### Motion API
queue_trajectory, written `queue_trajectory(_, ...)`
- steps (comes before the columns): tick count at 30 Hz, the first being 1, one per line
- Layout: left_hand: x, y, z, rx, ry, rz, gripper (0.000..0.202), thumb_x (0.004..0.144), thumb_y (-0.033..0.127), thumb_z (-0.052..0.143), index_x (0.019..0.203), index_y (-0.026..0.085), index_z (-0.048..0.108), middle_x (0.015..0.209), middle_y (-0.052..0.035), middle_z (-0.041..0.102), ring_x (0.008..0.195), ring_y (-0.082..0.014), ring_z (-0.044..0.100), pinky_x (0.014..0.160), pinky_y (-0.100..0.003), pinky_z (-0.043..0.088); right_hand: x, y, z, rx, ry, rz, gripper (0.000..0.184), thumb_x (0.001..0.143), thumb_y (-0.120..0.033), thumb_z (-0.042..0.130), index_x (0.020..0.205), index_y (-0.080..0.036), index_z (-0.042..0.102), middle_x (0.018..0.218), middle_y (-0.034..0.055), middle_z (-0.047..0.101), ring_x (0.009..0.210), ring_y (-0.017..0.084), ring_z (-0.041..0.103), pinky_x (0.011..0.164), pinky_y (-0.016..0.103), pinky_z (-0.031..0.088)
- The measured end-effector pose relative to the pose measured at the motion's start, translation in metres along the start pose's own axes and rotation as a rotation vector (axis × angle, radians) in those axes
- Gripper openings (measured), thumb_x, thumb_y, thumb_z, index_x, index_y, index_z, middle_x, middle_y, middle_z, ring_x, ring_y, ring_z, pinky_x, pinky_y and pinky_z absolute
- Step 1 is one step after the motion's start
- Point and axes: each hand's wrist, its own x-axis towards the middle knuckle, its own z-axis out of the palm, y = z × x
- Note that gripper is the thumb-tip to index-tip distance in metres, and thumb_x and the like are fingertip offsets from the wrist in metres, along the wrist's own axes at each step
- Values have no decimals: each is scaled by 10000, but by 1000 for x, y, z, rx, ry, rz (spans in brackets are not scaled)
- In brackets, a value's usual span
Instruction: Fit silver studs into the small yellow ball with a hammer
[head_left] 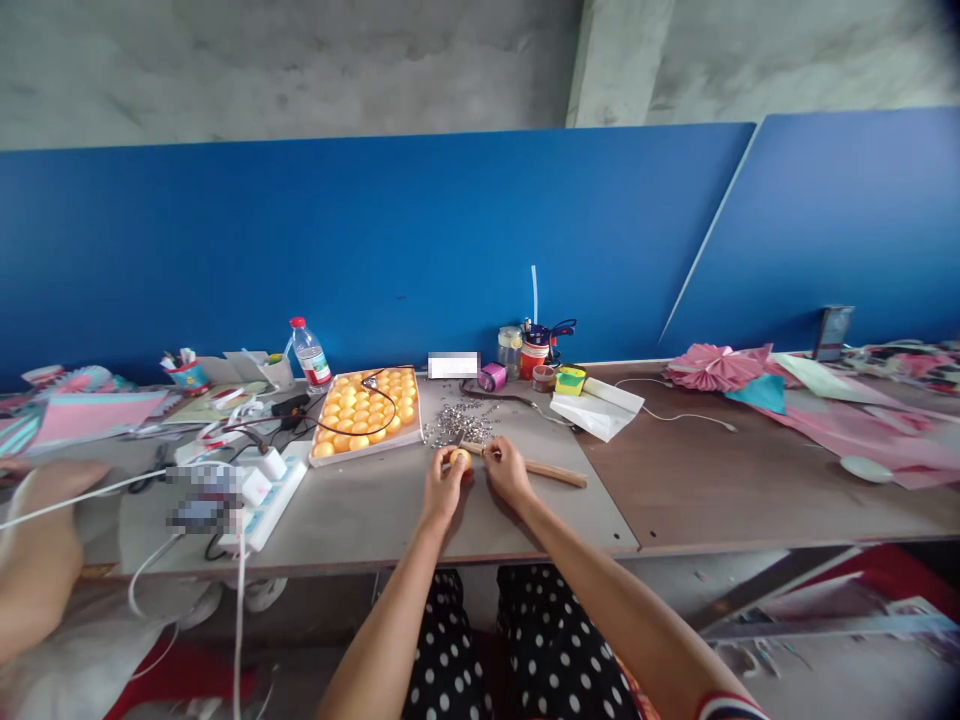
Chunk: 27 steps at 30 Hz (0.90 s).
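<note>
My left hand (442, 492) is closed around a small orange ball (460, 459) just above the table. To its right, my right hand (508, 470) has its fingers pinched together; whatever they hold is too small to make out. A wooden-handled tool (556, 473) lies on the table behind and under my right hand, its far end partly hidden. Beyond my hands is a loose pile of small shiny metal pieces (469, 420). A shallow white box (365, 452) filled with rows of similar orange balls stands to the left, a dark cable across it.
Left of my hands lie a white power strip (279, 505) and tangled cables. A water bottle (310, 355), a purple object (492, 377) and a red pen cup (534, 358) line the blue partition (450, 240). Another person's arm (41, 550) is at far left; pink paper (720, 368) lies right.
</note>
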Motion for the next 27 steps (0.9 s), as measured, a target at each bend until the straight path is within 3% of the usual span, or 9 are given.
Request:
queue_trajectory(7, 0, 2, 1, -5, 15, -13, 437, 674, 467, 652, 962, 157, 540, 892, -52, 602, 620, -141, 631, 589, -294, 536, -9, 2, 3, -97, -50, -129, 137, 763, -233, 393, 670, -198, 488, 636, 6, 551, 607, 149, 508, 597, 241, 360)
queue_trajectory(17, 2, 0, 1, -18, 18, -18, 434, 674, 460, 654, 965, 160, 535, 857, -38, 603, 605, -134, 629, 578, -277, 530, -8, -2, -1, 29, -77, 27, 135, 771, -241, 410, 715, -203, 527, 460, -40, 503, 455, 143, 515, 530, 231, 384)
queue_trajectory(23, 1, 1, 0, 3, 11, -13, 424, 684, 457, 649, 966, 161, 539, 852, -35, 595, 624, -136, 629, 595, -277, 530, -9, -1, -1, 130, -56, 97, 98, 738, -245, 422, 714, -206, 508, 458, -50, 492, 408, 137, 489, 467, 228, 367)
queue_trajectory(27, 0, 2, 1, -4, 13, -15, 427, 679, 459, 652, 964, 161, 544, 864, -40, 601, 628, -136, 628, 594, -277, 531, -8, 1, 0, 113, -50, 69, 131, 735, -307, 460, 681, -202, 515, 511, -29, 528, 482, 142, 501, 508, 233, 373)
